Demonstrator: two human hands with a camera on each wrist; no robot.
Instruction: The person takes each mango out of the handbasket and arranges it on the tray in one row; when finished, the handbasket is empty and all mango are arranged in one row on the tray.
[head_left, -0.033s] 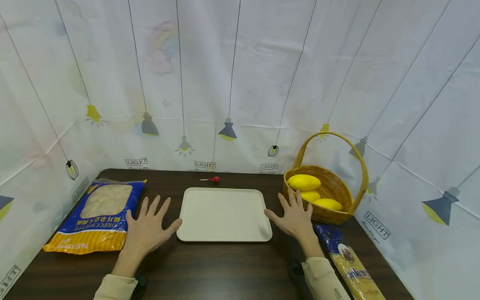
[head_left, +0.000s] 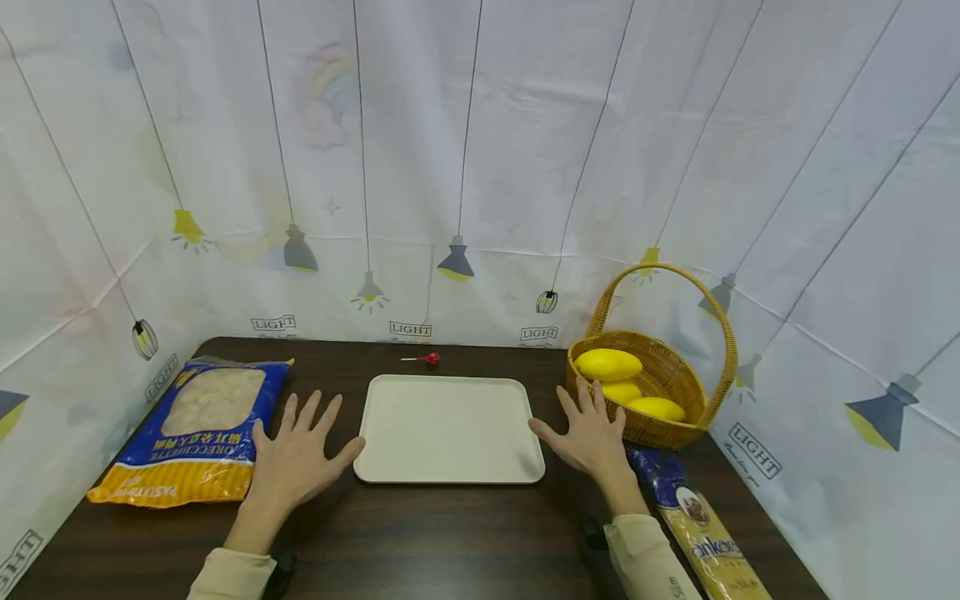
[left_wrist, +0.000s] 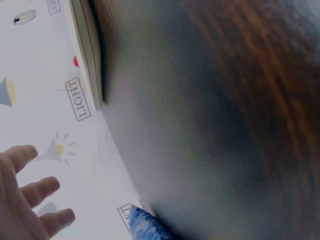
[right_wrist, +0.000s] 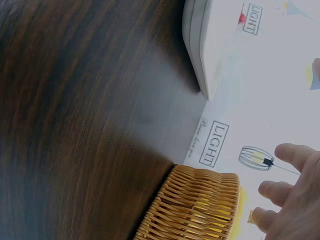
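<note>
My left hand [head_left: 295,458] is spread with straight fingers between the blue and orange pasta bag [head_left: 217,402] and the white tray [head_left: 450,429], its thumb tip close by the tray's left edge. On the other side, my right hand [head_left: 588,437] has its fingers spread too, and its fingertips overlap the front of the wicker basket [head_left: 660,429] in the head view. Yellow fruits, the top one a mango-like fruit [head_left: 607,364], lie in the basket. Neither hand holds anything. In the right wrist view the woven basket wall [right_wrist: 192,205] stands below the fingers [right_wrist: 277,192].
A red lollipop [head_left: 432,358] lies behind the tray. The long pasta packet [head_left: 705,533] lies in front of the basket, beside the right forearm. A tall handle [head_left: 727,333] arches over the basket. A white printed curtain [head_left: 480,167] hangs behind the dark wooden table [head_left: 435,542].
</note>
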